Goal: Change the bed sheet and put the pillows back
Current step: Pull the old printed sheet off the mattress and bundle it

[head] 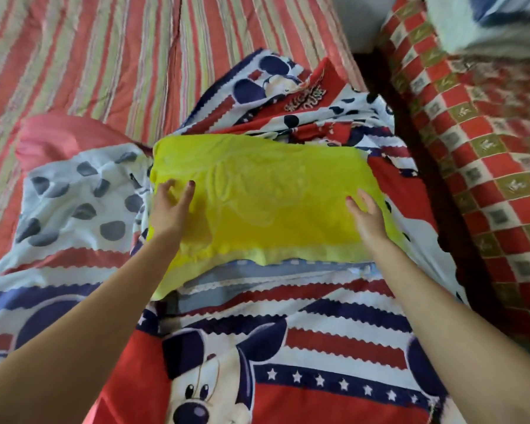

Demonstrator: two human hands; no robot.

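Striped mattress cover: red, pink and green stripes, fills upper left of view, creased along a seam running down from top centre.

Cartoon-print sheet: red/white/navy, stars, zigzag bands, mouse figure. Lies rumpled and bunched over lower and centre part of bed, not spread flat; a spotted white section folded over at left, another heap beyond the pillow. Right edge hangs toward the dark gap beside the bed.

Checked cloth: red/white/olive squares, covers a separate surface at right, apart from bed across the dark gap. A pale blue-white bundle sits at its top end, blurred, can't tell what it is.

Yellow pillow: task item. Lies crosswise on top of the bunched cartoon sheet, approx centre of view, long side left to right. Embossed surface pattern. Near edge overhangs a fold of sheet.

Pink pillow: partly under the spotted section of sheet, left of yellow pillow, only its upper end showing.

Left hand: on left end of yellow pillow, fingers spread and fairly straight, palm down, touching fabric. Not gripping.

Right hand: at right end of same pillow, fingers loosely extended, palm toward pillow. Contact likely but can't confirm; nothing clasped. Nails on both hands dark red.
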